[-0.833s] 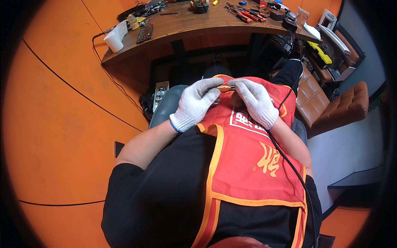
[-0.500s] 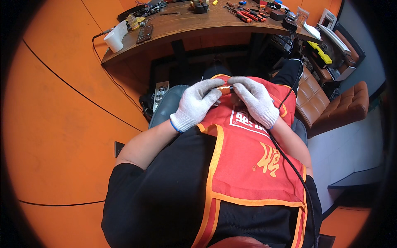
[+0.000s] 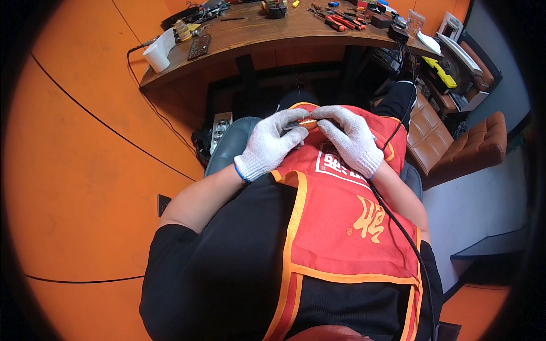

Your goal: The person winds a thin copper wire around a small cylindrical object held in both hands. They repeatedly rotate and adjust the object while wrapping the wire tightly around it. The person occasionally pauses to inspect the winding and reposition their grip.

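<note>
Both my hands wear white knit gloves and meet over my lap, above the red apron (image 3: pixel 335 227) with yellow trim. Between their fingertips is a small cylindrical part (image 3: pixel 309 124), copper-coloured with a dark grey end. My left hand (image 3: pixel 268 143) is closed, thumb and fingers pinching the grey end. The fingers of my right hand (image 3: pixel 354 139) are bent round the copper end, thumb against its side. Fingertips cover much of the part, so its exact kind cannot be made out.
Ahead stands a wooden workbench (image 3: pixel 256 40) with red-handled pliers (image 3: pixel 341 24), a white paper roll (image 3: pixel 158 55) and a dark circuit board (image 3: pixel 199 46). A brown padded chair (image 3: pixel 466 145) is at the right. A black cable (image 3: pixel 398 219) runs along my right arm.
The part has been turned between my fingers: its grey end now shows at the left hand, its copper end nearer the right. Both hands have barely shifted.
</note>
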Demonstrator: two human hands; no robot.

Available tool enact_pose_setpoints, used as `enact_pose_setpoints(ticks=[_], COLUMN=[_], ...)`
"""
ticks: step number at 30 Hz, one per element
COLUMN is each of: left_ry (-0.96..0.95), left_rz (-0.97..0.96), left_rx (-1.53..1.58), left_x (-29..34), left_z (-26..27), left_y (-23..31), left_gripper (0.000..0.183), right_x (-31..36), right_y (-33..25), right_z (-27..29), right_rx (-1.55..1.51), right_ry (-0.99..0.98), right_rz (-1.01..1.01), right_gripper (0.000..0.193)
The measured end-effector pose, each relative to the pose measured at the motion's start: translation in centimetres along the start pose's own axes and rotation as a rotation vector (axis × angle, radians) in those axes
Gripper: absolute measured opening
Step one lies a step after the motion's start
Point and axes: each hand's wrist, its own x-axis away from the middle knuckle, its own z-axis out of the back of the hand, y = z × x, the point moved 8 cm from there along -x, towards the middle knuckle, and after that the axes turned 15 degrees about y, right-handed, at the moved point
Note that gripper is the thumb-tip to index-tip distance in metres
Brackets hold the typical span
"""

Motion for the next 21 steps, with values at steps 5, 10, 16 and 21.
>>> enact_pose_setpoints(ticks=[5, 10, 16, 21], left_ry=[0.026, 0.034, 0.061, 0.069], left_rz=[0.030, -0.037, -0.132, -0.042], left_rx=[-0.019, -0.002, -0.159, -0.066], left_x=[0.1, 0.0, -0.3, -0.1], left_z=[0.4, 0.2, 0.7, 0.5], left_y=[-0.1, 0.1, 0.1, -0.3], left_gripper=[0.040, 0.039, 0.039, 0.039], right_x=[0.6, 0.1, 0.3, 0.6], right_y=[1.7, 0.5, 1.3, 2.1], right_z=[0.0, 0.0, 0.0, -0.2], right_rx=[-0.220, -0.027, -0.131, -0.058], right_ry=[0.017, -0.008, 0.030, -0.071], right_rz=[-0.325, -0.059, -0.177, -0.315], right_gripper=[0.027, 0.029, 0.032, 0.033])
